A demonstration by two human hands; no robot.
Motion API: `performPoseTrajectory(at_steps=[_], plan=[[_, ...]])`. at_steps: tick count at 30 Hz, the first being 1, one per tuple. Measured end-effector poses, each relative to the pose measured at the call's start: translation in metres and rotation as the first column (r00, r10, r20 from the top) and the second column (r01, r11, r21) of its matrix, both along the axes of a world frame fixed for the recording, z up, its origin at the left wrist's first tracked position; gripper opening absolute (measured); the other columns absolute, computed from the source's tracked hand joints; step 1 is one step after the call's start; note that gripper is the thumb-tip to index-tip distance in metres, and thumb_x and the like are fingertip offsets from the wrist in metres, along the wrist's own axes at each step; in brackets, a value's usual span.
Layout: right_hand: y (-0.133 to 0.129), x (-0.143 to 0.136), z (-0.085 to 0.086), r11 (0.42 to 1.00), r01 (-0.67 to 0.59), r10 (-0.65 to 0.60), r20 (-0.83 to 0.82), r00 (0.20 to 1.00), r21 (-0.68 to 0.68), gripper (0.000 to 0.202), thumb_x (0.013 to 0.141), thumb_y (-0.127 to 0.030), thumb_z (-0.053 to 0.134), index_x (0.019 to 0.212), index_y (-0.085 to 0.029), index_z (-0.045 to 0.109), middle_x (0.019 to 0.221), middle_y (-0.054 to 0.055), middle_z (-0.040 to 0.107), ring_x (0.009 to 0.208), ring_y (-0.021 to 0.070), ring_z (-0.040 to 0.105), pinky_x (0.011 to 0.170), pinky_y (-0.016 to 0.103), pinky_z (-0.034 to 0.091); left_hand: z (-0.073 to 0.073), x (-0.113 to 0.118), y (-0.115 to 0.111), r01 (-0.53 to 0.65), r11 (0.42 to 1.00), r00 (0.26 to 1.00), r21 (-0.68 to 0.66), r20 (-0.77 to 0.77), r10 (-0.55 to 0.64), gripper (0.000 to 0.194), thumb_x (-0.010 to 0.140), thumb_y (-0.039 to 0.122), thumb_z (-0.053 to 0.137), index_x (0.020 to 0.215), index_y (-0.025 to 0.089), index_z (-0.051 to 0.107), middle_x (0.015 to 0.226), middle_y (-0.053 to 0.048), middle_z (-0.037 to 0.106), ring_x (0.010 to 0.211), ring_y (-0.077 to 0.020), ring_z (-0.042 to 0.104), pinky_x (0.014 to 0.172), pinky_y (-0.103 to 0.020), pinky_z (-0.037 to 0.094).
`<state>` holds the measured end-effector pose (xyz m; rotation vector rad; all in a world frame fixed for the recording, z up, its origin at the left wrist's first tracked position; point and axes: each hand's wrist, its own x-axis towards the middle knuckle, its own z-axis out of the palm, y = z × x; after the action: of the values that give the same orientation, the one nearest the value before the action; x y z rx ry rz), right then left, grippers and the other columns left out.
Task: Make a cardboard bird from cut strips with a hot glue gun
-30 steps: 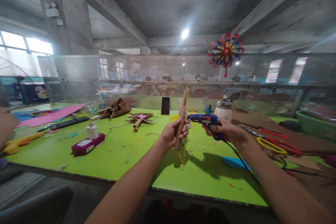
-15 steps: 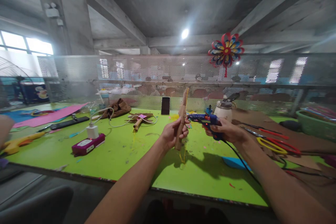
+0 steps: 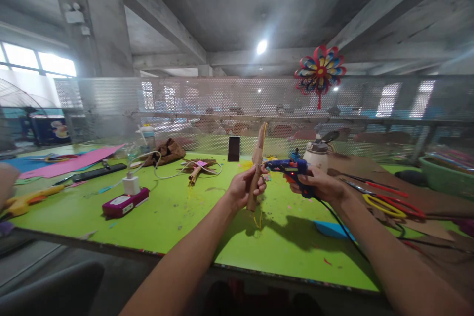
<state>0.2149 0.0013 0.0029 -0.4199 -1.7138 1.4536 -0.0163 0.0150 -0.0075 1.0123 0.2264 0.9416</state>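
My left hand (image 3: 242,188) is closed around a brown cardboard piece (image 3: 253,191), a narrow rolled shape held upright with a yellow strand along its top edge. A yellow string (image 3: 258,219) dangles under it. In my right hand (image 3: 321,183) is a blue hot glue gun (image 3: 287,164) with a small red light on it. Its nozzle points left and meets the cardboard piece just above my left fingers; whether glue is coming out is too small to tell. A black cord runs from the gun's handle down to the right.
A purple power strip (image 3: 126,202) with a white plug stands left on the green table (image 3: 185,232). Behind are a brown star-shaped craft (image 3: 200,169), a phone (image 3: 233,149) and a lidded jar (image 3: 316,154). Scissors (image 3: 385,206) lie right on brown paper. Another person's hand (image 3: 8,180) is far left.
The glue gun has shifted very slightly at the cardboard piece. At far left, the other person's hand has moved a little. My left hand keeps its hold.
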Motion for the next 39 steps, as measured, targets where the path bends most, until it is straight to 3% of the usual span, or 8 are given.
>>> performPoseTrajectory(at_steps=[13, 24, 39], plan=[[-0.0005, -0.0004, 0.0002, 1.0, -0.001, 0.002, 0.014, 1.0, -0.03, 0.035, 0.069, -0.035, 0.07, 0.093, -0.011, 0.058, 0.069, 0.003, 0.049, 0.056, 0.009, 0.041, 0.05, 0.023, 0.029, -0.0003, 0.0002, 0.0, -0.012, 1.0, 1.0, -0.001, -0.012, 0.012, 0.028, 0.087, 0.031, 0.037, 0.087, 0.01, 0.054, 0.056, -0.001, 0.042, 0.045, -0.0082, 0.042, 0.035, -0.015, 0.028], [0.0009, 0.0009, 0.0009, 0.997, 0.068, -0.068, 0.002, 0.998, -0.048, 0.034, 0.067, -0.035, 0.072, 0.089, -0.012, 0.061, 0.069, 0.004, 0.052, 0.057, 0.0109, 0.045, 0.051, 0.024, 0.032, 0.0003, 0.0, -0.0014, -0.021, 1.0, 1.0, -0.023, -0.017, 0.021, 0.028, 0.087, 0.032, 0.038, 0.086, 0.009, 0.054, 0.055, -0.001, 0.042, 0.046, -0.0087, 0.042, 0.036, -0.015, 0.028], [-0.0005, 0.0019, 0.0032, 0.994, 0.113, -0.113, 0.047, 0.993, 0.0, 0.034, 0.066, -0.037, 0.071, 0.087, -0.012, 0.061, 0.074, 0.007, 0.055, 0.057, 0.0112, 0.045, 0.048, 0.023, 0.031, -0.0007, -0.0002, 0.0005, -0.012, 1.0, 1.0, -0.024, -0.012, 0.011, 0.029, 0.087, 0.033, 0.037, 0.088, 0.009, 0.054, 0.056, -0.001, 0.042, 0.045, -0.0084, 0.041, 0.036, -0.015, 0.028]])
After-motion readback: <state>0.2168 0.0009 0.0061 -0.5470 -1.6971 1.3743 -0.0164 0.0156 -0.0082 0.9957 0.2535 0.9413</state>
